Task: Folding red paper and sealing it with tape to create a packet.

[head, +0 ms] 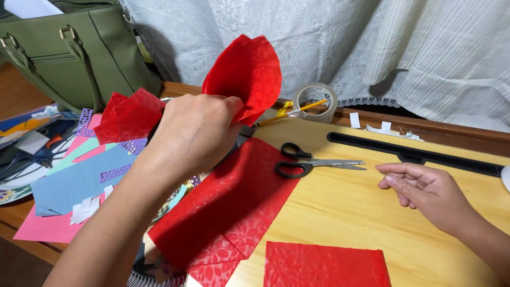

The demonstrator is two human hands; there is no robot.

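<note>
Wooden table [372, 212] under both hands, pale top, dark rim at the far edge. Green handbag [69, 53] far left beyond the left hand, white curtain [372, 48] behind everything. Pile of pink, blue and purple paper scraps [74, 186] left of the left forearm.

Large red sheet [234, 207] lies flat just below the left hand; a smaller red rectangle [324, 266] sits near the front edge, between the two forearms. Long black strip [419, 155] beyond the right hand.

Left hand [194, 135] is raised and closed around a gathered red paper piece [244, 74], which fans up and out above the knuckles; a second red flap [130, 114] sticks out to the hand's left. The fingertips are hidden, so the exact pinch cannot be seen.

Right hand [425, 188] rests on the table, loose and half curled, holding nothing. Black-handled scissors [311, 163] lie just left of it, blades toward it. Tape roll [316, 101] with a yellow stick [292, 112] across it sits beyond the scissors.

To do this well, judged: keep the gathered base tight so the folds don't slip, grip low so the fan stays uncrushed, and bring the free hand in to steady the base.
</note>
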